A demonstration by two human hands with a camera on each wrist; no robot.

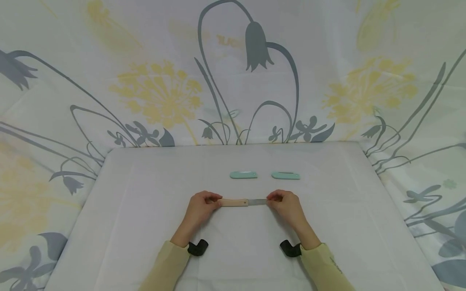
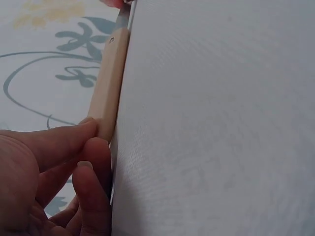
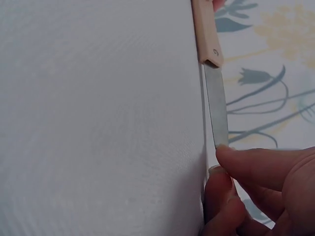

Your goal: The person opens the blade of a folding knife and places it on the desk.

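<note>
A folding knife with a pale wooden handle lies level between both hands, its steel blade swung out to the right. My left hand pinches the butt end of the handle between thumb and fingers. At the other end, the tip of the blade is pinched by my right hand, which hides the point. In the left wrist view, the wooden handle shows a small rivet near the blade. The knife is at or just over the white tabletop; I cannot tell whether it touches.
Beyond the hands, two mint-green folded knives lie side by side, one at left and one at right. A white cloth covers the table. Behind and beside it hangs a flower-patterned curtain. Black wrist mounts sit at both cuffs.
</note>
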